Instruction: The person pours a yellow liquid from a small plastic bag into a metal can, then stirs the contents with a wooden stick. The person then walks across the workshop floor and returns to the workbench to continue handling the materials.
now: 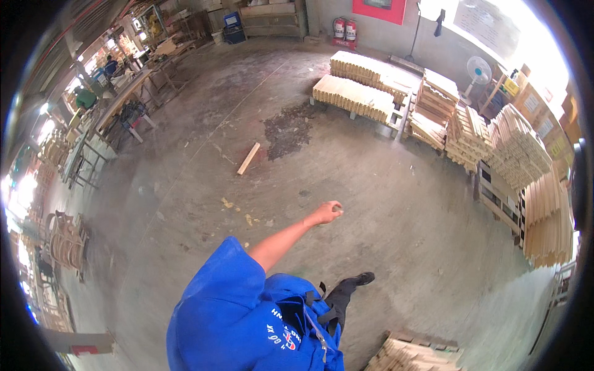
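My left hand (326, 213) reaches forward over the concrete floor, its bare forearm coming out of a blue short sleeve (226, 272). Its fingers curl loosely, with a small gap between thumb and fingertips, and I make out nothing held in them. The hand touches nothing around it. My right hand is out of sight. A short wooden strip (249, 158) lies alone on the floor, ahead and to the left of the hand. One dark shoe (365, 279) of mine shows at the end of a stepping leg.
Stacks of wooden boards on pallets (356, 94) line the right side, with more stacked slats (520, 145) beside them. A white fan (479, 70) and red fire extinguishers (344, 31) stand near the wall. Another pile of wood (411, 355) is close by, lower right. Workbenches (124, 102) run along the left.
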The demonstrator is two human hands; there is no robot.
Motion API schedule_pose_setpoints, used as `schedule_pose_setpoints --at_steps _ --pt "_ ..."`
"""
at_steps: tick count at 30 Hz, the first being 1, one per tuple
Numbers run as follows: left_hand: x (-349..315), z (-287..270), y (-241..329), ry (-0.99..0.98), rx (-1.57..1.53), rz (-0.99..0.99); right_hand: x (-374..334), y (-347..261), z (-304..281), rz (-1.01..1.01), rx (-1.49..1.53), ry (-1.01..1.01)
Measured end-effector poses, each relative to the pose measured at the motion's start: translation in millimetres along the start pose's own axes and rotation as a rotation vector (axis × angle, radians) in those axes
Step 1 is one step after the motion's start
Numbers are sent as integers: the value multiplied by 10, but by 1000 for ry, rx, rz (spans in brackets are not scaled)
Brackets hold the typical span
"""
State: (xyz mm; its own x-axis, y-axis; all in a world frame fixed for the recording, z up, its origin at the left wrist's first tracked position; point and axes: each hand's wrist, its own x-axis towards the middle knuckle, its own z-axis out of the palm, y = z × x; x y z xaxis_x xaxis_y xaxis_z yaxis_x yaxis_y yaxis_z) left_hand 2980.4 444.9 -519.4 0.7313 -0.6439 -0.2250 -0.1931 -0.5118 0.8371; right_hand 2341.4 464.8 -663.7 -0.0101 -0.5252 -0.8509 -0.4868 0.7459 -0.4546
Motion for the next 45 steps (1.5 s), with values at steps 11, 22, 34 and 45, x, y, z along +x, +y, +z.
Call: schedule_pose_setpoints --at_steps 11,22,34,45 --pt "1082 1896 -115 -128 238 -253 2500 -4700 -767 -171 -120 23" --pt "3985 2512 1297 -258 82 -711 3221 -6963 -1219 -222 64 235" --pt "7791 5475 4882 -479 285 27 3166 -6800 -1151 137 175 380" --pt "7079 8420 6570 -1054 818 0 5349 -7221 -3246 -261 34 519"
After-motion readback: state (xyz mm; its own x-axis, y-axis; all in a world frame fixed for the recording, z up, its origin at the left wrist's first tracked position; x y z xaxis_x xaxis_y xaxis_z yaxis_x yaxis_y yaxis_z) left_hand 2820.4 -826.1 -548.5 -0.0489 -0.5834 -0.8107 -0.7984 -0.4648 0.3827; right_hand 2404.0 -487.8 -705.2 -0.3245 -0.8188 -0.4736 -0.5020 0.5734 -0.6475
